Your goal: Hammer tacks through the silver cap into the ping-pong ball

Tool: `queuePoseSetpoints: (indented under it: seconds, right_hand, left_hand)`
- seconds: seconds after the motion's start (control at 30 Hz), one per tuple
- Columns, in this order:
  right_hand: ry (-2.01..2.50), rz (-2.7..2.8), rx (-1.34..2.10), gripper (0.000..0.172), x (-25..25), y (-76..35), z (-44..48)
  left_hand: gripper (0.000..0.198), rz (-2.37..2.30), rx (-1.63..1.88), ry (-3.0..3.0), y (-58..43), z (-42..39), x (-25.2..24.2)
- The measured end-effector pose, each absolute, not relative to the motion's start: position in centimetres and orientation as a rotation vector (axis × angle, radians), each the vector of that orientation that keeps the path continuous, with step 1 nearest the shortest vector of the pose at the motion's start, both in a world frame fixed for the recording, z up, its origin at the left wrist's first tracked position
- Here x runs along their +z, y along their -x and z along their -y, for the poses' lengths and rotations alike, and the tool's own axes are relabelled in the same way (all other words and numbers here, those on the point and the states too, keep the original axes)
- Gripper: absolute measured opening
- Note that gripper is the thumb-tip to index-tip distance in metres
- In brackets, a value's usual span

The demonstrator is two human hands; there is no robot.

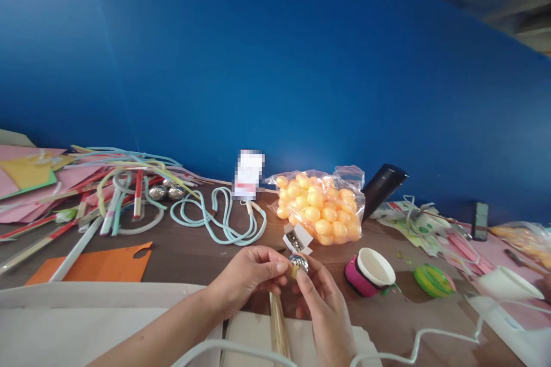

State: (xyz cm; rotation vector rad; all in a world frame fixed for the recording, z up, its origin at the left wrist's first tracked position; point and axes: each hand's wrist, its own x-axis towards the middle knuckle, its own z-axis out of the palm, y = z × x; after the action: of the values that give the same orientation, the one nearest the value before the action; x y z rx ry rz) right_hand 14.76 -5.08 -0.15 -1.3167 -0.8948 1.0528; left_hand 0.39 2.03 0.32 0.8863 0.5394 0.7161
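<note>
Both hands meet at the table's near edge, pinching a small shiny silver ball [298,262] between their fingertips. My left hand [247,278] comes in from the left, thumb and forefinger closed on the ball. My right hand [321,298] rises from below, its fingers closed on the ball's right side. A thin wooden stick [278,327] runs down from under the hands. Just behind them lies a small open white box [297,238] with dark metal pieces inside.
A clear bag of orange balls [321,209] sits behind the box. A pale blue cord [219,218], coloured straws [116,189], two silver balls [166,191] and orange card [99,264] lie left. A white cup in a pink holder [371,269], green tape roll [433,280] and black cylinder [381,186] lie right.
</note>
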Motion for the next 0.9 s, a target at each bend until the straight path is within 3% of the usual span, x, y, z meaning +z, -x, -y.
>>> queuePoseSetpoints:
  seconds: [0.9]
  right_hand:
    - [1.297,0.929,1.054,0.027,0.15,-14.64,4.71]
  left_hand:
    - [0.024,-0.563,0.775,-0.891,-0.71,-1.33,1.07]
